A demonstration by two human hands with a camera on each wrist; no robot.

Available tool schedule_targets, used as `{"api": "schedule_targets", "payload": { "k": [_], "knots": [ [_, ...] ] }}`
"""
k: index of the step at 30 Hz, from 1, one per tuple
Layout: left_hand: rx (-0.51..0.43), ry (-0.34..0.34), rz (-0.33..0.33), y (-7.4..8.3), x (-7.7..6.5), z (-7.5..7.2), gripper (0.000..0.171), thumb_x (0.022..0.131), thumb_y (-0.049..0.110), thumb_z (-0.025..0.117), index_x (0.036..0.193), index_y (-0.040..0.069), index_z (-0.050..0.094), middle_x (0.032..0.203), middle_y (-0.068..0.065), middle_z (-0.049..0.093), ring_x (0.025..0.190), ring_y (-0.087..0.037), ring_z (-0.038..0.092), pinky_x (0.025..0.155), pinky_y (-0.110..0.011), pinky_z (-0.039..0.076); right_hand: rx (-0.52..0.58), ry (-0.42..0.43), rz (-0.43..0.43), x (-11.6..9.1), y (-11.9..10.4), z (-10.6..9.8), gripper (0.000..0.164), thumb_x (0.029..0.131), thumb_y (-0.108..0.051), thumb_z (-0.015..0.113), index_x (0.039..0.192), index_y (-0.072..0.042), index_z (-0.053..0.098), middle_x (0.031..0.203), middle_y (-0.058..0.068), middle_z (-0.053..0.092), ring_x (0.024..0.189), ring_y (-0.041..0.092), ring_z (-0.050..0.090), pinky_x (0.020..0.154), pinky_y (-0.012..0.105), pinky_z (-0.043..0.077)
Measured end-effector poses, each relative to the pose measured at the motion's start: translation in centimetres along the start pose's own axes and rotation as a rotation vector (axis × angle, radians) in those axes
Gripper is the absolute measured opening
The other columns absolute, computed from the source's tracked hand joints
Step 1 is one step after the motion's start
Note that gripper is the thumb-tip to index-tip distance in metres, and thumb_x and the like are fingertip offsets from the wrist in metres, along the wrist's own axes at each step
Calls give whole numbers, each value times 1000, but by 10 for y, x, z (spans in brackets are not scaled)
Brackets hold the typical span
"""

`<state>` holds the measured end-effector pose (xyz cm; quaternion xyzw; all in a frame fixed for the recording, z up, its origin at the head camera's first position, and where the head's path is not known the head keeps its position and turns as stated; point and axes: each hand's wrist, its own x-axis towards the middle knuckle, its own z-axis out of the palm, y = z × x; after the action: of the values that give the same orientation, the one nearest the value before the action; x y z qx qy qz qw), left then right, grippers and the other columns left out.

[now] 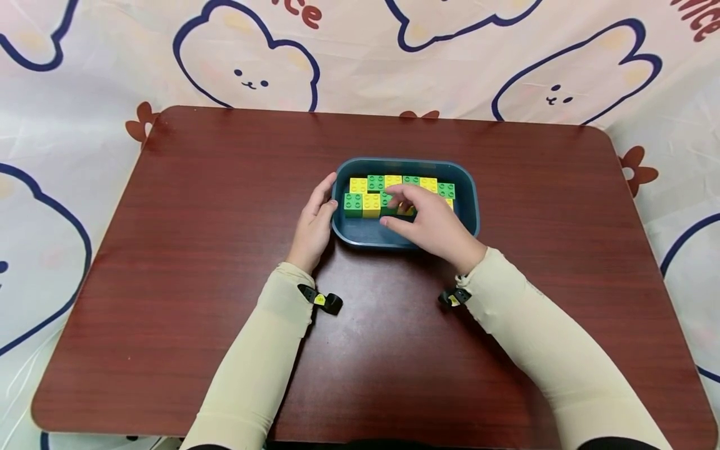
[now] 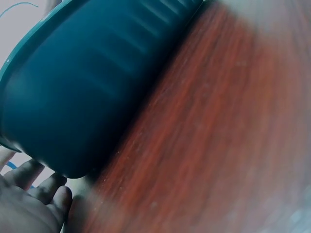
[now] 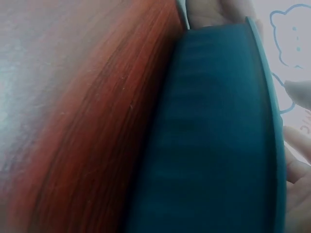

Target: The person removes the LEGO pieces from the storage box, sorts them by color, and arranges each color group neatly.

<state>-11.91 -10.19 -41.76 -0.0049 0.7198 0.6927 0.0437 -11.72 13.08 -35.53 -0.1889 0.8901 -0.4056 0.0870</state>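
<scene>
Mid-frame, right hand (image 1: 430, 222), thumb and fingers spread, could knock blocks (image 1: 371, 205) askew by brushing them. Tray (image 1: 362, 236) could slide if left hand (image 1: 312, 228), fingers slightly spread, slackens at its left end.

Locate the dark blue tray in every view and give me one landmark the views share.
Head: the dark blue tray sits slightly right of centre, seen from above.
Left wrist: its outer wall fills the upper left.
Right wrist: its outer wall runs from near the top edge to the bottom, mostly right of centre.
Shared landmark: the reddish-brown tabletop, right of the tray in the left wrist view, left of it in the right.
</scene>
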Motion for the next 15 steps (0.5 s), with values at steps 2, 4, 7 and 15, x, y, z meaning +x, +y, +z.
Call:
{"api": "schedule_targets", "payload": {
  "k": [2, 4, 7, 15],
  "knots": [
    [-2, 1, 1, 0, -1, 0, 49, 106, 16, 42, 152, 32, 43, 156, 7, 41, 142, -6, 34, 117, -34, 27, 4, -9, 13, 5, -2, 2, 54, 89, -27, 78, 136, -9, 58, 103, 2, 66, 89, 18, 60, 81, 38, 51],
    [-2, -2, -2, 0, -1, 0, 49, 106, 17, 42, 152, 33, 43, 156, 6, 41, 142, -6, 34, 117, -35, 27, 14, -19, 33, 8, -3, 3, 55, 89, -27, 79, 136, -10, 58, 95, 1, 65, 80, 18, 59, 73, 37, 50],
    [-7, -8, -8, 1, -2, -1, 50, 106, 17, 42, 153, 33, 42, 156, 7, 40, 143, -6, 33, 117, -36, 27, 16, -44, 69, 14, -6, 6, 57, 88, -27, 79, 138, -12, 57, 82, 3, 62, 70, 21, 56, 66, 37, 48],
    [-29, -26, -4, 2, -2, -1, 51, 105, 15, 42, 153, 31, 41, 156, 5, 40, 142, -8, 34, 117, -37, 28, -48, -100, 170, 29, -15, 16, 58, 88, -33, 79, 138, -16, 58, 65, 7, 54, 57, 24, 52, 55, 35, 41]
  ]
}}
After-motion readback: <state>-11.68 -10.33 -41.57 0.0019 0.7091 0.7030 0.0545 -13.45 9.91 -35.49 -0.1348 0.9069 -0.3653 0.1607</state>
